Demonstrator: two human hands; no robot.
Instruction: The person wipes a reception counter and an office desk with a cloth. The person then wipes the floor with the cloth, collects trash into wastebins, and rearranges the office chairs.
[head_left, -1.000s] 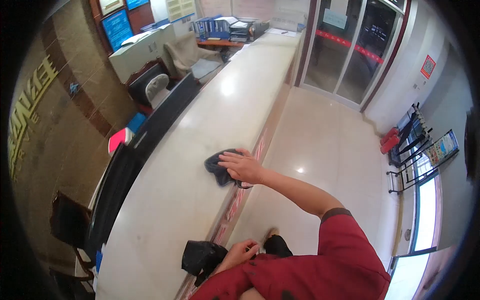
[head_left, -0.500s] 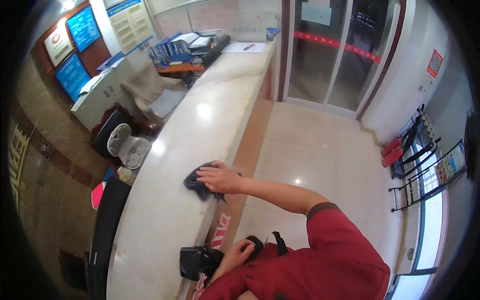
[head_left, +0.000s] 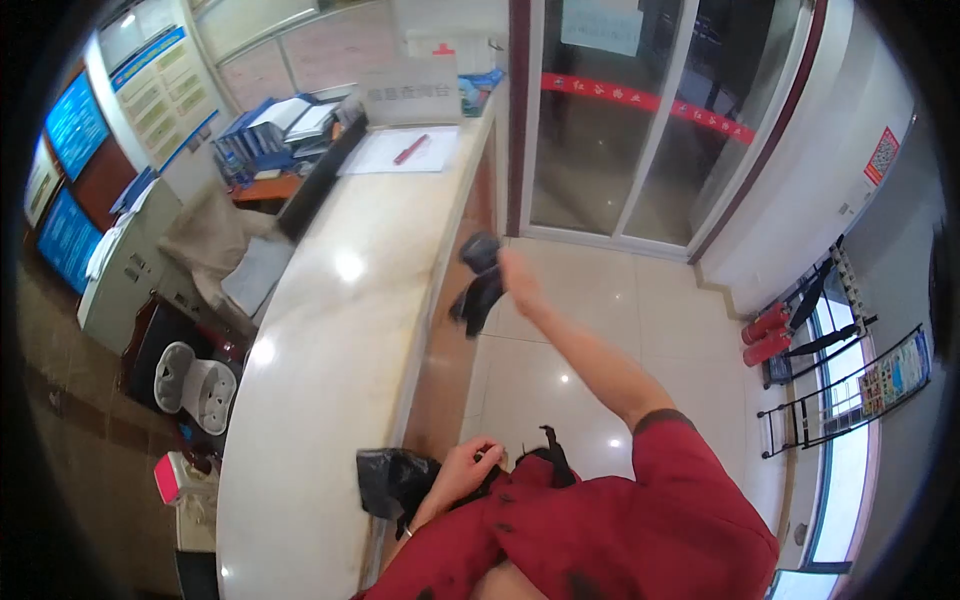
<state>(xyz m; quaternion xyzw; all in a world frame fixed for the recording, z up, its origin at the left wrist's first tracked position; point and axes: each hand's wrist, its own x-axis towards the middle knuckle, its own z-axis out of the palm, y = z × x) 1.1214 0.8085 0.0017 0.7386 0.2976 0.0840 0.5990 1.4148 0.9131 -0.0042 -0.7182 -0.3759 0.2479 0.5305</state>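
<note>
The right hand clasps a dark fabric cloth beside the glossy white tabletop, the left hand, curled, grip unclear, near a black plastic bag.

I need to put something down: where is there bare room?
The counter is bare between the black bag and the white sheet; so is the floor between the fire extinguishers and the right hand, which holds a dark cloth. Crowded: the counter's far end, around the red pen, and the desk with blue folders.
</note>
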